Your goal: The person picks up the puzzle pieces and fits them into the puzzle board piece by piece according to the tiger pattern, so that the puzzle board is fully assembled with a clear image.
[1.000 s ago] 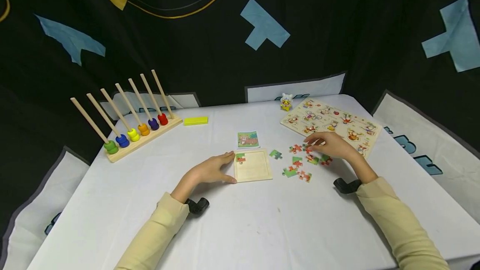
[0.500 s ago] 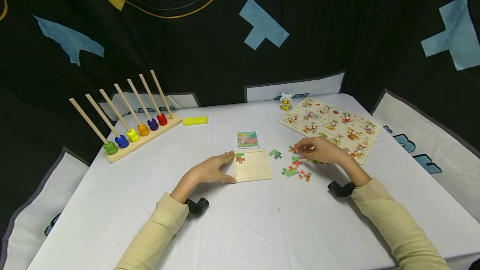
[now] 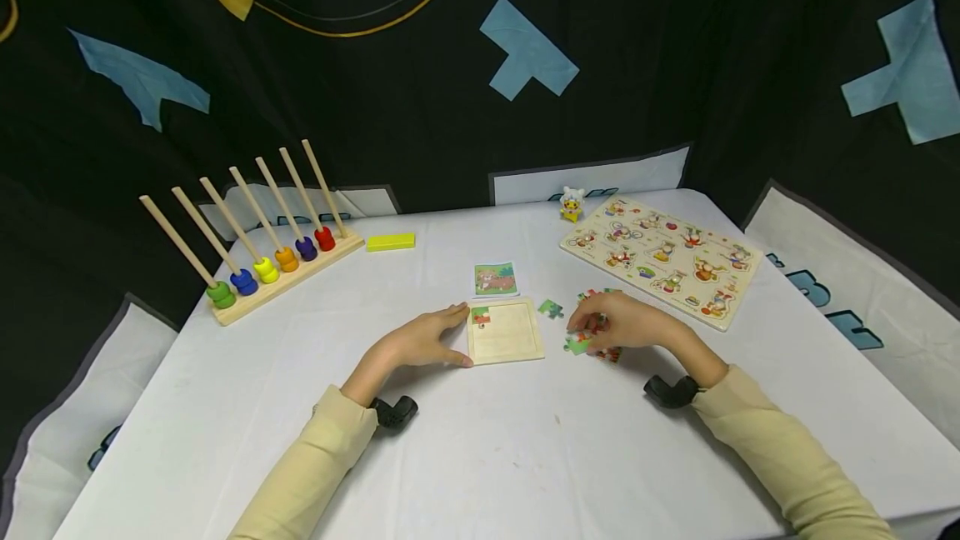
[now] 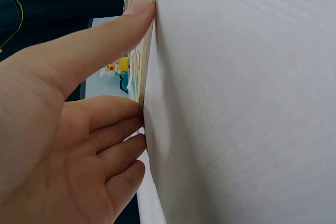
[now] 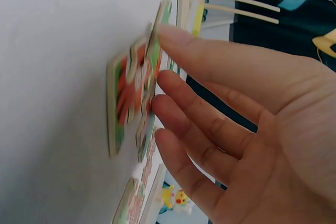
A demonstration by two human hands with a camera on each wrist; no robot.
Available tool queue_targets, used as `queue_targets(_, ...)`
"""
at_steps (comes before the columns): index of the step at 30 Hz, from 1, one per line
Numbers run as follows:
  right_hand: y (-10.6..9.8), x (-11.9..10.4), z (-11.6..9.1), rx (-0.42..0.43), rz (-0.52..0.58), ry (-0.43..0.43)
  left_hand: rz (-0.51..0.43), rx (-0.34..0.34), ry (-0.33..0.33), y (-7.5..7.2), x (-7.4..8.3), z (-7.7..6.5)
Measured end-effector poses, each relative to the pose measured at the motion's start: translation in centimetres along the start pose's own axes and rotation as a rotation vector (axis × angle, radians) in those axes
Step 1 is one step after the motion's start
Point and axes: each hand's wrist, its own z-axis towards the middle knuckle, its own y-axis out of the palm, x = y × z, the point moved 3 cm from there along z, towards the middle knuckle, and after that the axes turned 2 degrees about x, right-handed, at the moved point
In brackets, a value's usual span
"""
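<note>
My left hand [image 3: 422, 337] rests against the left side of a small wooden puzzle tray [image 3: 517, 348], thumb at its near corner and fingers at its far corner. One red-and-green puzzle piece [image 3: 481, 317] sits in the tray's upper left corner. My right hand [image 3: 626, 322] is over the loose puzzle pieces [image 3: 577, 345] to the right of the tray and partly hides them. In the right wrist view, the thumb and loosely bent fingertips touch or nearly touch a puzzle piece [image 5: 152, 61]; no firm grip shows. A green puzzle piece [image 3: 551, 308] lies between tray and right hand.
A picture card [image 3: 496, 279] lies just behind the tray. At the back right are a large wooden picture board [image 3: 660, 252] and a small yellow-and-white figure [image 3: 572, 203]. A peg rack with coloured rings [image 3: 287, 277] and a yellow block [image 3: 391, 242] stand to the left.
My right hand has moved left and nearer to me, from the farther loose pieces to the nearer ones. The left hand and the tray have stayed in place.
</note>
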Motion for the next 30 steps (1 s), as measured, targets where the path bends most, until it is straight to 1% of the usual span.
queue_targets(5,0.5,-0.2,0.3,0.001,-0.011,-0.02,0.006,0.0,0.007,0.0,0.0,0.1)
queue_targets(13,0.6,-0.1,0.3,0.001,-0.051,0.021,0.0,0.005,0.0,0.0,0.0,0.1)
queue_targets(17,0.4,-0.4,0.5,0.006,-0.072,0.019,-0.001,0.005,-0.001,0.0,0.0,0.1)
queue_targets(21,0.2,-0.8,0.6,0.006,-0.058,0.029,-0.005,0.004,-0.001,0.0,0.0,0.1)
queue_targets(24,0.0,-1.1,0.7,0.011,-0.053,0.018,0.001,0.004,-0.001,0.0,0.1,0.1)
queue_targets(30,-0.1,-1.4,1.4,0.03,-0.055,-0.03,0.0,0.006,-0.006,0.0,0.1,0.1)
